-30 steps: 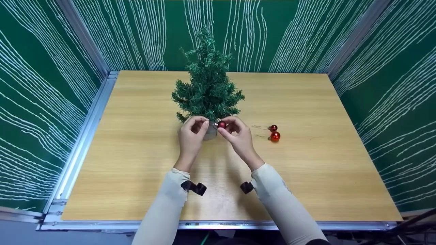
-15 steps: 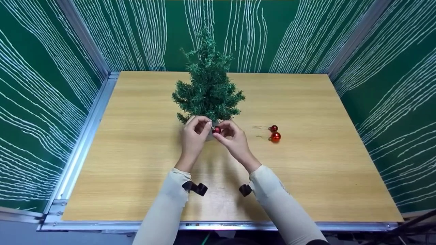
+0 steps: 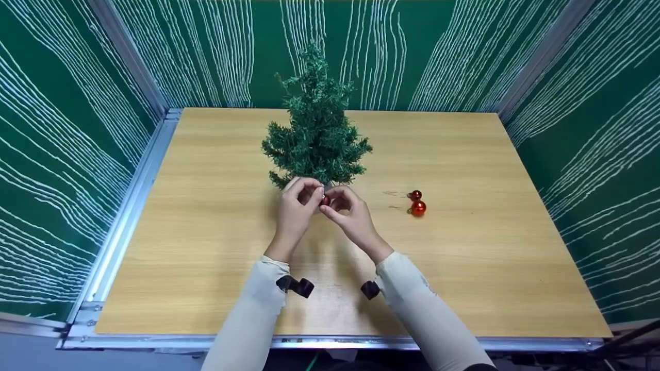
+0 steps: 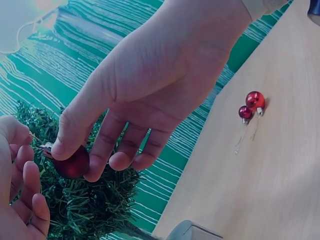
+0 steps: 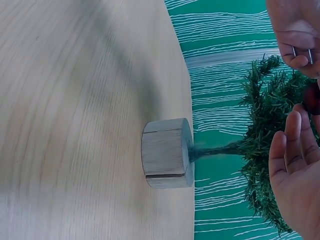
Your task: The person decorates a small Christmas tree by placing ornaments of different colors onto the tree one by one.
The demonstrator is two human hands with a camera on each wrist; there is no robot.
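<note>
A dark red Christmas bauble (image 4: 73,163) with a silver cap is between my two hands, in front of the tree. My right hand (image 3: 353,214) pinches the ball between thumb and fingers. With thumb and forefinger, my left hand (image 3: 295,214) pinches at its cap end, where a thin hanging thread shows faintly. Just behind both hands stands a small green artificial Christmas tree (image 3: 317,123). Its round whitish wooden base (image 5: 165,154) shows fully in the right wrist view; the hands mostly cover it in the head view.
Two shiny red baubles, a larger one (image 3: 418,208) and a smaller one (image 3: 415,195), lie on the wooden table (image 3: 490,257) right of the hands, their threads pointing left. Green walls with white lines (image 3: 433,56) enclose the table's back and sides.
My right hand has brought the dark red bauble left and slightly down, up against the fingertips of my left hand. The left hand has shifted slightly right. Tree and loose baubles stay put.
</note>
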